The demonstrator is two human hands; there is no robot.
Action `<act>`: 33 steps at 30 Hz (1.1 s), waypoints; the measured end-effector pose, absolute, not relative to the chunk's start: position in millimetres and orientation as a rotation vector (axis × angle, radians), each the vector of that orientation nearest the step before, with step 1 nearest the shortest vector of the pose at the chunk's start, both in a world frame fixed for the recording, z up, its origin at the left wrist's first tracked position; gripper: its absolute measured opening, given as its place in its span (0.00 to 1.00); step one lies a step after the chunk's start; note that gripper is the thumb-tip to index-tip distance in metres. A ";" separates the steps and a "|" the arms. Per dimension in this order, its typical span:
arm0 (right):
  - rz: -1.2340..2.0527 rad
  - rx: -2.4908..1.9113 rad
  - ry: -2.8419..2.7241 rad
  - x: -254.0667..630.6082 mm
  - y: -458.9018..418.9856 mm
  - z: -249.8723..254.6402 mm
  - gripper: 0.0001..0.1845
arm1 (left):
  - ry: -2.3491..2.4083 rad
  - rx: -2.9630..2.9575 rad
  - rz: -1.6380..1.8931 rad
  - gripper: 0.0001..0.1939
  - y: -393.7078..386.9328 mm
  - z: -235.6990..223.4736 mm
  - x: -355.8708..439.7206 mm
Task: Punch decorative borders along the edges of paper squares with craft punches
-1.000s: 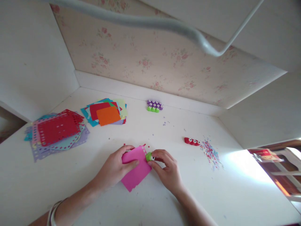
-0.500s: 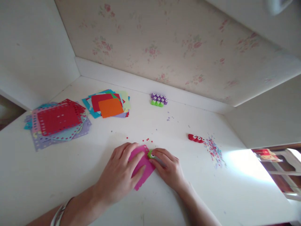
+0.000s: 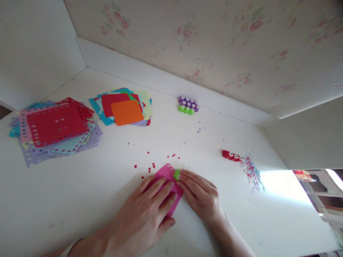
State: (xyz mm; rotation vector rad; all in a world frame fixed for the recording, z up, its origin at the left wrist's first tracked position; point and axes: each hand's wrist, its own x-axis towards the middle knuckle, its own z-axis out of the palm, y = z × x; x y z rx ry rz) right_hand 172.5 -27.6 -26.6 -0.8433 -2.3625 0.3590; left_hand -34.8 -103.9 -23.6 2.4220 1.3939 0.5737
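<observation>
A bright pink sheet of paper (image 3: 179,194) lies on the white table, with small holes punched at its far corner. My left hand (image 3: 146,210) rests flat over it, fingers spread and pressing the sheet down. At the paper's right edge, my right hand (image 3: 205,194) pinches a small green craft punch (image 3: 177,175); most of the punch is covered by the fingers. Small red punched pieces (image 3: 149,170) are scattered just beyond the sheet.
At the left lies a pile of punched sheets (image 3: 59,125), beside a stack of coloured paper (image 3: 127,113). Purple and green punches (image 3: 189,104) stand near the back wall. Red punches (image 3: 232,156) sit by a confetti heap (image 3: 252,173) at the right.
My left hand now lies flatter and further over the pink paper, uncovering more red pieces to its left. The right hand keeps the green punch at the paper's edge. The view has shifted.
</observation>
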 end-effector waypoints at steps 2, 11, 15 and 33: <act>0.358 -0.839 -2.363 172.3 -27.4 -27.0 0.28 | 1.395 2.436 0.572 0.24 -103.9 -23.5 -34.4; 0.419 -0.867 -2.369 172.3 -27.3 -28.6 0.28 | 1.403 2.441 0.588 0.22 -102.2 -25.4 -33.7; 0.513 -0.879 -2.369 169.9 -25.1 -25.2 0.23 | 1.412 2.486 0.597 0.21 -102.4 -27.7 -33.6; 0.534 -0.887 -2.529 166.4 -22.4 -11.0 0.08 | 1.451 2.538 0.831 0.26 -74.9 -14.0 -19.7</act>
